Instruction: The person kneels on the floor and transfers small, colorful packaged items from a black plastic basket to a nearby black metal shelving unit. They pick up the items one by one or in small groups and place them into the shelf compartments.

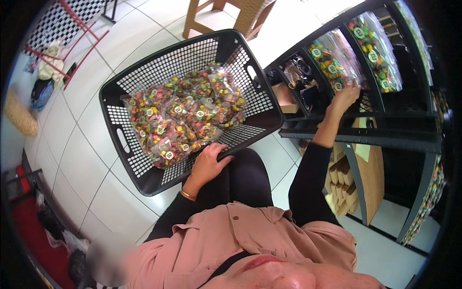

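A black plastic basket [144, 81] leans tilted at my lap, holding several clear bags of colourful candies [192, 111] with round pale labels. My left hand [208, 164] has its fingers hooked over the basket's near rim. On the right, my right hand [344, 100] reaches into a dark shelf compartment. Its fingers are closed on the near end of a clear candy bag [333, 60] standing among similar bags in that slot. Part of the grip is hidden behind the hand.
More candy bags [376, 53] fill the neighbouring slot of the black shelf rack [356, 134]. Small dark packages [299, 72] occupy the slot left of my right hand. A brown stool [245, 19] stands beyond the basket. Wooden pieces [342, 180] sit below the rack, above white floor tiles [86, 159].
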The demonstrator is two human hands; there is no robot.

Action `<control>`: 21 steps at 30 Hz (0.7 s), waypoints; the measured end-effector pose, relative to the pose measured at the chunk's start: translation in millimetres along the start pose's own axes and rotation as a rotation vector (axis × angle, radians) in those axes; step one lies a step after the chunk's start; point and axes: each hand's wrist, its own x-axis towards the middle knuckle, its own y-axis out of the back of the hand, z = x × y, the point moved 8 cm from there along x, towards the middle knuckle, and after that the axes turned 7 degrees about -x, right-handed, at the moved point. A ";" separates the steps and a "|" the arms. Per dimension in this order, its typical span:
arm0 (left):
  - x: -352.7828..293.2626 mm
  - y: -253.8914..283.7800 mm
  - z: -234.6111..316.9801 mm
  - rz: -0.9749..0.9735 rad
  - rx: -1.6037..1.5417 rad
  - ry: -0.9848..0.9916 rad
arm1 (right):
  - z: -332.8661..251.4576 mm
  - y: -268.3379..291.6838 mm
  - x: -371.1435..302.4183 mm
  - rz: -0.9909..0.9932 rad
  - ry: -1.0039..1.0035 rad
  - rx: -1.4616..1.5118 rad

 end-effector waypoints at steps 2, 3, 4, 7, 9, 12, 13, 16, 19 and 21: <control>13.0 7.0 -18.4 -0.010 -0.229 0.102 | -42.1 -3.6 -59.1 0.012 0.167 0.068; 21.5 17.8 -21.3 0.018 -0.169 0.071 | -58.6 -20.9 -82.1 -0.188 0.218 0.252; 32.9 28.9 -25.0 0.040 -0.110 0.036 | -81.1 -27.6 -114.6 -0.288 0.141 0.349; 82.2 56.7 -55.5 0.058 0.017 0.059 | -111.0 -60.1 -191.0 -0.669 0.358 0.347; 117.7 77.1 -82.7 0.097 0.173 0.086 | -118.1 -75.4 -235.7 -0.864 0.387 0.338; 168.5 94.4 -150.8 0.194 0.261 0.070 | -119.7 -79.6 -278.3 -0.961 0.454 0.395; 179.1 91.3 -165.5 0.169 0.298 0.105 | -116.9 -78.4 -285.5 -0.976 0.454 0.365; 205.7 75.9 -205.3 0.092 0.360 0.182 | -110.6 -79.1 -295.0 -1.020 0.439 0.298; 217.1 52.8 -264.6 -0.055 0.445 0.307 | -118.3 -80.2 -291.8 -1.064 0.416 0.293; 221.8 47.6 -263.7 0.064 0.539 0.273 | -116.5 -81.0 -292.1 -1.080 0.393 0.283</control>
